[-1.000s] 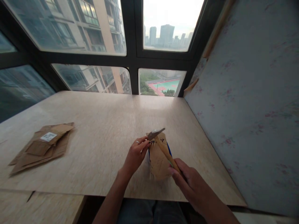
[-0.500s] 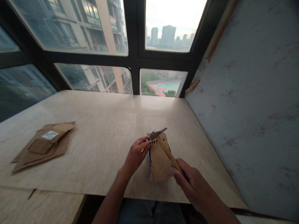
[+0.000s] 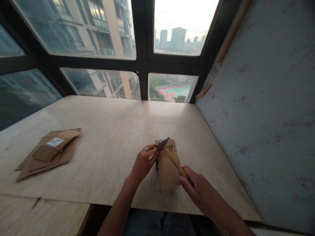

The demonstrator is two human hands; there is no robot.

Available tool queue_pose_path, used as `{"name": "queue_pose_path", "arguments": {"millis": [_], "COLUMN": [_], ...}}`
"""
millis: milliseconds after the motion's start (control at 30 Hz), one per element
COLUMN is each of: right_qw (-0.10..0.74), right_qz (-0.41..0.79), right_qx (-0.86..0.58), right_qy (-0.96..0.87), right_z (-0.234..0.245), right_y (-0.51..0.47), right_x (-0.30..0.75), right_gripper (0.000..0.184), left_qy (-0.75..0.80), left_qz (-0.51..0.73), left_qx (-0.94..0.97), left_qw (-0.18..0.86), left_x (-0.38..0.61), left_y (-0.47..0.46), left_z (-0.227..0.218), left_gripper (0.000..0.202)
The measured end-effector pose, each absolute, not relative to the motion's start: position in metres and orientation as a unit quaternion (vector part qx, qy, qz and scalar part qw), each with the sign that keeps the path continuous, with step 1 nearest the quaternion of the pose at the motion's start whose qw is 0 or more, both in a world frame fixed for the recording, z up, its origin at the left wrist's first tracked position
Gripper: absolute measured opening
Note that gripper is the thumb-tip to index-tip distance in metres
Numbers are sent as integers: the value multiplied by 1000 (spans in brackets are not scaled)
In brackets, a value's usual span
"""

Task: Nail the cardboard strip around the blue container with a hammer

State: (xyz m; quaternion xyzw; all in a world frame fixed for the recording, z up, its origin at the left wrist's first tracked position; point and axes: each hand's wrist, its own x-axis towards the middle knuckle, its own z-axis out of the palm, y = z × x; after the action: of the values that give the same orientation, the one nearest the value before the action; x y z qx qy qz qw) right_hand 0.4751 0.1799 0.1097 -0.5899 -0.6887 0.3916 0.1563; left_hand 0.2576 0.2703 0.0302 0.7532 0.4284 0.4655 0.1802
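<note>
A hammer (image 3: 173,160) with a wooden handle is gripped in my right hand (image 3: 197,186), its fingers wrapped round the lower handle. The metal head lies over the far left part of a brown cardboard piece (image 3: 168,173), right by my left fingertips. My left hand (image 3: 144,164), with a ring on one finger, is pinched closed at the cardboard's left edge; what sits between its fingertips is hidden by the hammer head. Several small dark nails (image 3: 169,147) stand in a row across the cardboard's far part. Some blue shows along the sides beneath the cardboard.
A stack of flattened brown cardboard packaging (image 3: 49,154) with a white label lies on the left of the pale marbled table (image 3: 110,131). Windows (image 3: 172,87) close off the far side. A flower-patterned wall (image 3: 258,114) runs along the right.
The hammer head has come down and slightly left, close to my left fingertips, uncovering nails to its right. My right hand has shifted slightly left; my left hand stays almost in place.
</note>
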Motion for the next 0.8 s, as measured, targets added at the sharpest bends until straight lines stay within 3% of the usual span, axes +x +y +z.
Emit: {"name": "queue_pose_path", "arguments": {"millis": [333, 800], "right_qw": [208, 284], "right_qz": [403, 414], "right_qx": [-577, -607], "right_qy": [-679, -616], "right_z": [117, 71], "right_y": [173, 185], "right_x": [481, 475], "right_gripper": [34, 21], "left_qy": [437, 420], "left_qz": [474, 505], "left_qx": [743, 711], "left_qw": [182, 251], "left_x": [261, 261], "left_y": [270, 269], "left_z": [31, 33], "left_gripper": [14, 13]}}
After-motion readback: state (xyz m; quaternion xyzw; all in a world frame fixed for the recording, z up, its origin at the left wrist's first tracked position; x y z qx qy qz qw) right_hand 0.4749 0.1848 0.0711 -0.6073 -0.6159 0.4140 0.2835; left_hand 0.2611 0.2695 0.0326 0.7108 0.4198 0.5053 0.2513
